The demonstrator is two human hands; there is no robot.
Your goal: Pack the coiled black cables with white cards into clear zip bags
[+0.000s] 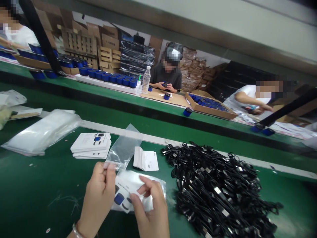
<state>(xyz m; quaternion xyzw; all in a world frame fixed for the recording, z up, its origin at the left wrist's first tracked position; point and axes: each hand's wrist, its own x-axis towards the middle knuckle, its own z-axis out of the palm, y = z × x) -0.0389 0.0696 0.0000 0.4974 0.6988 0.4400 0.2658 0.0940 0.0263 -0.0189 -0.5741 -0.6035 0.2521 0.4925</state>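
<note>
My left hand (101, 185) pinches the edge of a clear plastic bag (125, 145) between thumb and fingers; the bag stands up and tilts away to the right. Below it lies a white printed booklet (121, 195) with pictures of a blue device, in or on clear plastic. Over the booklet's right side is my right hand (151, 201), thumb and fingers apart, thumb tip at the booklet. Just beyond the hands are a stack of white booklets (91, 145) and a pile of small white cards (147, 159).
A large heap of black cables (218, 188) covers the bench (66, 175) on the right. Packed clear bags (42, 132) lie at the left. Across a raised ledge, blue round devices (109, 76) stand in rows, with a bottle (146, 79) and several people beyond.
</note>
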